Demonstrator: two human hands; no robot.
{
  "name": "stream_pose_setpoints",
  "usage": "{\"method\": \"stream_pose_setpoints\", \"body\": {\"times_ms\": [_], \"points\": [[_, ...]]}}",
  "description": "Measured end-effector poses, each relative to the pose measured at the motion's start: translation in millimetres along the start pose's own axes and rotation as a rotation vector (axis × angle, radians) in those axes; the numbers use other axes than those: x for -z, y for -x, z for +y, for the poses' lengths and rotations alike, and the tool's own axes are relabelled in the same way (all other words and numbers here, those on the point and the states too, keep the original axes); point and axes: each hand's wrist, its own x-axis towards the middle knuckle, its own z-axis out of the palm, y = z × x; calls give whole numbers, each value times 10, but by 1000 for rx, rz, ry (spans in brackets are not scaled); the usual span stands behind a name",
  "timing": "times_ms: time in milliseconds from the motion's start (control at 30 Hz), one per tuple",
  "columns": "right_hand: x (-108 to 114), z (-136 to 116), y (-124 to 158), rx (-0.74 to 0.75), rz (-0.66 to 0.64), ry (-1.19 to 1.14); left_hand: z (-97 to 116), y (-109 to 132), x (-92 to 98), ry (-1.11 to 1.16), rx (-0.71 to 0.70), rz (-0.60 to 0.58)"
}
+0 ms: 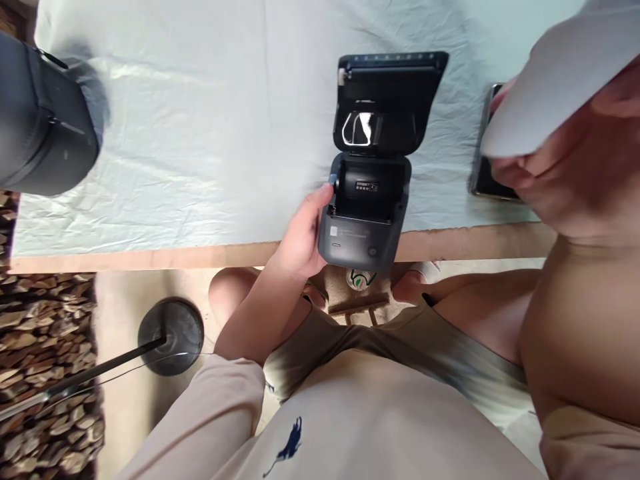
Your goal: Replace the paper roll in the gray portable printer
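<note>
My left hand (305, 233) is closed round the left side of a small black label printer (357, 243), held above the table's front edge. The printer's lid (385, 113) is flipped up, and its compartment (370, 190) shows a small printed label at the bottom with no roll inside. My right hand (575, 180), close to the camera at the right, grips a smooth white roll-like object (560, 87). Part of that object lies outside the view, and its exact kind is unclear. Partly hidden behind the right hand, a dark phone-like device (493, 177) rests on the cloth.
A pale cloth (200, 133) with wrinkles covers the table, whose wooden edge (150, 257) runs across the view. A black zipped case (45, 120) stands at the left. Below are a round black stand base (170, 337) with a pole and a stone-patterned floor area (45, 373).
</note>
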Motion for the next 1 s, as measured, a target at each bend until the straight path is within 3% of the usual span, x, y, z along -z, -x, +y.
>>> {"method": "stream_pose_setpoints", "body": {"times_ms": [67, 133, 300, 400, 500, 600, 733, 900, 967, 1000], "points": [[-23, 107, -80, -191, 13, -331, 21, -5, -23, 38, 3, 42], [-90, 183, -111, -249, 102, -389, 38, -9, -42, 81, -17, 56], [-265, 321, -89, 70, 242, 227, 38, -18, -20, 194, -118, 57], [-357, 395, -133, 91, 279, 357, 36, -11, 29, 219, -229, 42], [-481, 491, -199, 14, 180, 537, 80, 9, 46, 169, -295, 92], [-605, 542, -190, 102, 131, 573, 149, 31, 25, 89, -318, 165], [-713, 363, -60, 275, 185, 532, 199, 45, 6, 51, -334, 164], [-881, 83, -42, 349, -142, 547, 199, 38, -9, 31, -337, 167], [-901, 84, -89, 318, -165, 533, 196, 35, -21, 54, -341, 186], [-885, 105, -110, 309, -112, 499, 193, 36, -24, 66, -341, 192]]}}
